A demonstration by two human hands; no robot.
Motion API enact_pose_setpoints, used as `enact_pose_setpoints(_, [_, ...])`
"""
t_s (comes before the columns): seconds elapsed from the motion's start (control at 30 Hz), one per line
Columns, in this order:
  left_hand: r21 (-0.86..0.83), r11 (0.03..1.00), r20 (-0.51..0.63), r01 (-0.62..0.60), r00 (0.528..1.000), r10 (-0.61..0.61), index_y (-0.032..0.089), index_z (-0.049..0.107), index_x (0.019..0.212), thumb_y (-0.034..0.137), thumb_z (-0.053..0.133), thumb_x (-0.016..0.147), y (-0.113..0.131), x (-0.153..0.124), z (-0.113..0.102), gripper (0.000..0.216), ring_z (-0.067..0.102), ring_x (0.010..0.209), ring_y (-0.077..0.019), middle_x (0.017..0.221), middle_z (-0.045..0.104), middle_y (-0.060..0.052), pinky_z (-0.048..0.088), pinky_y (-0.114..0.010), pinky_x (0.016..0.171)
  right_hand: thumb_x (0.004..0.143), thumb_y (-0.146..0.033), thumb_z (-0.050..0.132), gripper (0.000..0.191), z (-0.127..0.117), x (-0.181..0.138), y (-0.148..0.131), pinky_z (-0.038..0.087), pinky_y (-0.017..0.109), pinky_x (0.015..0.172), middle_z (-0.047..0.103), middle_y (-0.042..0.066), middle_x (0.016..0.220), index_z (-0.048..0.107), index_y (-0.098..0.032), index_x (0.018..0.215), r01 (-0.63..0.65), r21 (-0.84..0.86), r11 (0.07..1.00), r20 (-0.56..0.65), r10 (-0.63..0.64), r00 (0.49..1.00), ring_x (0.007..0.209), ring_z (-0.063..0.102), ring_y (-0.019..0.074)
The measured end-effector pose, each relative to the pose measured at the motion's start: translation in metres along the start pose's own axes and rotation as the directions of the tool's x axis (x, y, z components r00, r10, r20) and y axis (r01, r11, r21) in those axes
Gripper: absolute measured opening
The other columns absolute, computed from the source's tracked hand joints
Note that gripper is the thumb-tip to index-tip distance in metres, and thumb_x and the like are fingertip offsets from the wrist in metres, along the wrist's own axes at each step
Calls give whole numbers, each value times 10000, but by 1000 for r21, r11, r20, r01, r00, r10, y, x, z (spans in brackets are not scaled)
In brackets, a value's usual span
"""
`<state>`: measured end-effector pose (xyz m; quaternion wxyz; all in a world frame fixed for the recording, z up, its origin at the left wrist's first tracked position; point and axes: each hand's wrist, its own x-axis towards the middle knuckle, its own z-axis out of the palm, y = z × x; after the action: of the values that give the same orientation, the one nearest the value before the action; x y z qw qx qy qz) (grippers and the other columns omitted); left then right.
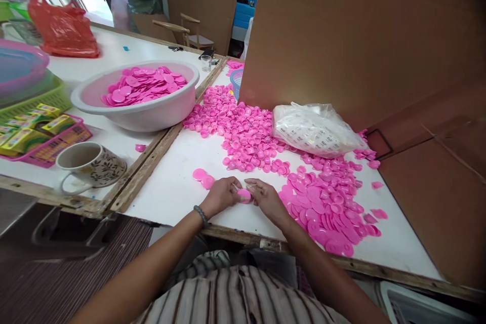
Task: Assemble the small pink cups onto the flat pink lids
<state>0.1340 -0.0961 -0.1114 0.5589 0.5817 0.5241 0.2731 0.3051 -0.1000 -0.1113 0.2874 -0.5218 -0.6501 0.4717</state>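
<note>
A round pink plastic disc [244, 195] is pinched in the fingers of my left hand [223, 195], just above the near part of the white table. My right hand [269, 201] is close on the other side of the disc, its thumb and fingers pressed together. Something small and pale shows at those fingertips, too small to name. To the left of my hands, loose pink discs [200, 175] lie on the table. Beside my right hand spreads a heap of flat pink discs [317, 207]. Beyond my hands is a wide pile of small pink cup-shaped pieces [248, 134].
A large white basin [152, 119] of pink discs stands at left, near a patterned mug [108, 167] and a pink basket [72, 136] of yellow boxes. A wooden strip [152, 162] divides the tables. A plastic bag [319, 129] lies before a tall cardboard sheet [322, 35].
</note>
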Motion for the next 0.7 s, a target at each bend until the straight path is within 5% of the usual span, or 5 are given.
enact_pose_setpoints(0.1, [-168,960,37,225,974,-222,152,479,791,254,708,628,4,0,-2,299,529,435,-116,459,543,39,444,-225,465,833,-291,519,330,3,-6,1,444,310,729,602,56,1024,560,-251,1159,262,-277,925,67,-253,965,878,537,175])
enact_pose_setpoints(0.2, [-247,920,40,306,951,-305,156,453,769,215,735,604,7,3,-1,333,551,425,-122,436,559,31,479,-245,490,807,-206,566,372,3,-6,6,432,313,713,612,54,977,553,-276,1172,407,-471,783,158,-379,912,884,501,188])
enact_pose_setpoints(0.53, [-274,883,38,380,922,-385,167,424,722,205,781,549,7,10,-1,398,559,400,-141,407,568,22,483,-250,435,744,-148,636,187,2,6,4,402,272,663,607,18,753,677,-245,898,355,-478,803,153,-322,934,767,476,165])
enact_pose_setpoints(0.7, [-301,913,-33,276,954,-299,160,439,731,300,799,515,4,6,0,443,568,419,-137,422,574,14,470,-228,432,704,-272,682,174,6,-6,-1,393,277,640,597,42,744,663,-184,853,261,-518,815,-11,-311,950,770,483,185])
